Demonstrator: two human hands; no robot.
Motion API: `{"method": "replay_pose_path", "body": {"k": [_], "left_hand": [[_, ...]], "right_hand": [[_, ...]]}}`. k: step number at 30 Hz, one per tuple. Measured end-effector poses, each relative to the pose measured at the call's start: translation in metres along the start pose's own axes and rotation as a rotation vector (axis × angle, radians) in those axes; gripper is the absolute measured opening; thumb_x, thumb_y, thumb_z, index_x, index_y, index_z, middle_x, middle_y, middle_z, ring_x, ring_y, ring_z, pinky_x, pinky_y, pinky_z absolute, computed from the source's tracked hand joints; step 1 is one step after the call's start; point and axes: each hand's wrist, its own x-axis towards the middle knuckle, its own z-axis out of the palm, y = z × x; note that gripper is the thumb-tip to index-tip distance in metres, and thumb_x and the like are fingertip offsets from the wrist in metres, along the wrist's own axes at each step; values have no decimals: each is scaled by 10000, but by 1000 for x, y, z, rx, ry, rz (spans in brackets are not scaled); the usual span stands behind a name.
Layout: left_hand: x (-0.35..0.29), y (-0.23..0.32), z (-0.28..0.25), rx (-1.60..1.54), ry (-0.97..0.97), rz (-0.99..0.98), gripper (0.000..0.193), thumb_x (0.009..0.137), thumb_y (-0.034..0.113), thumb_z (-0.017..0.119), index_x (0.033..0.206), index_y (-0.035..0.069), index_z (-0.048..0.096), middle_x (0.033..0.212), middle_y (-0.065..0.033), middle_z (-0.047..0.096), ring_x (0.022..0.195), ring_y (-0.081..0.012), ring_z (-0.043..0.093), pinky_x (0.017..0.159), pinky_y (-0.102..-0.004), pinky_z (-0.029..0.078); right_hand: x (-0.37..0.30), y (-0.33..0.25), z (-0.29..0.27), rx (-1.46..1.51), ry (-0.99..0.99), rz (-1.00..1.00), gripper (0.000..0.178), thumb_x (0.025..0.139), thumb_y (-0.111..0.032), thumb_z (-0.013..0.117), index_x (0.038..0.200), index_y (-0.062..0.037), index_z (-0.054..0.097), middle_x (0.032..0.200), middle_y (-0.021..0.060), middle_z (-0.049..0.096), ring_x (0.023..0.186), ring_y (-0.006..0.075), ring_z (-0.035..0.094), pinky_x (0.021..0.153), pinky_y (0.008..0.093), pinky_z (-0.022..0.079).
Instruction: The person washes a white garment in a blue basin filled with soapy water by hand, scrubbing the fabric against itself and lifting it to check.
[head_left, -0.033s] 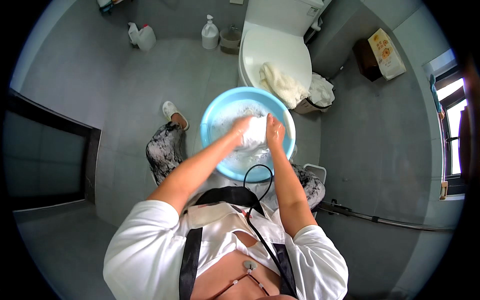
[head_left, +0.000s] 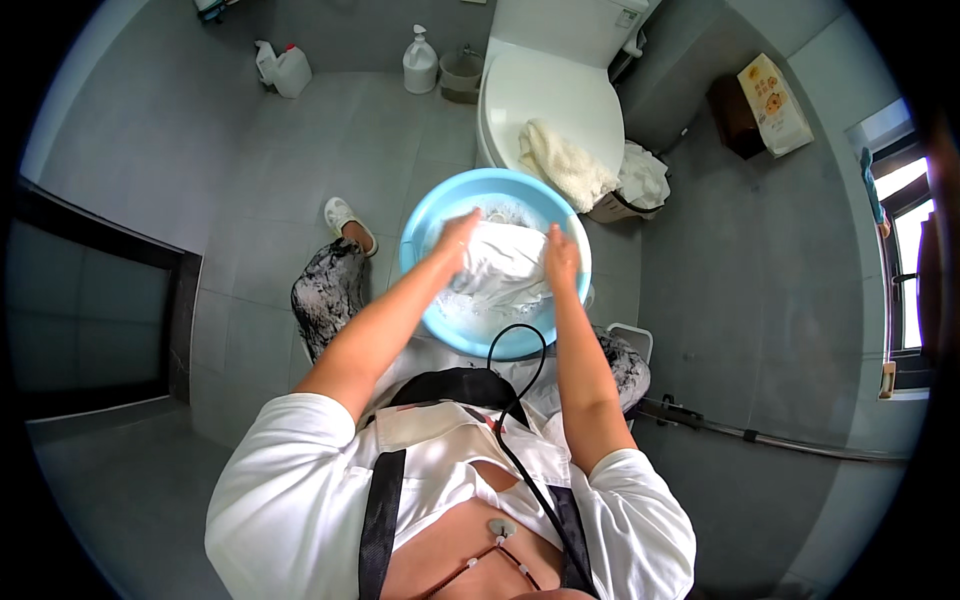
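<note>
Within the blue basin [head_left: 520,184], a white cloth [head_left: 507,258] is pinched at its left by the left hand [head_left: 457,243]; if wet grip slips, suds [head_left: 466,308] could be splashed. At the basin's near rim, a looped black cable [head_left: 543,346] might be dunked. The cloth's right edge is pinched by the right hand [head_left: 562,260]; past the basin's far right, a cream towel [head_left: 566,170] could be wetted.

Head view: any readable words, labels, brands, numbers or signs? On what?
None readable.
White pack: orange print, too small and blurred.
Toilet tank: small label, too small.
Basin, cloth, pump bottle: no text I can make out.
</note>
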Motion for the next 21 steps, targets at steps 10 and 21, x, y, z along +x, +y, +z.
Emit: {"method": "replay_pose_path", "body": {"k": [10, 21], "left_hand": [[7, -36, -40, 1552, 180, 673, 395, 701, 324, 616, 1068, 201, 537, 1240, -78, 364, 1143, -288, 323, 894, -397, 331], [33, -68, -45, 2022, -166, 117, 387, 772, 176, 504, 1123, 18, 464, 1201, -161, 432, 1063, -293, 461, 873, -407, 379]], "right_hand": [[-31, -3, 8, -424, -132, -516, 271, 687, -258, 639, 914, -112, 615, 1089, 141, 466, 974, 311, 451, 832, 380, 384], [-13, 79, 67, -1124, -637, -441, 513, 737, -307, 522, 1193, -93, 423, 1212, 166, 408, 1141, 353, 338, 914, 440, 327]]}}
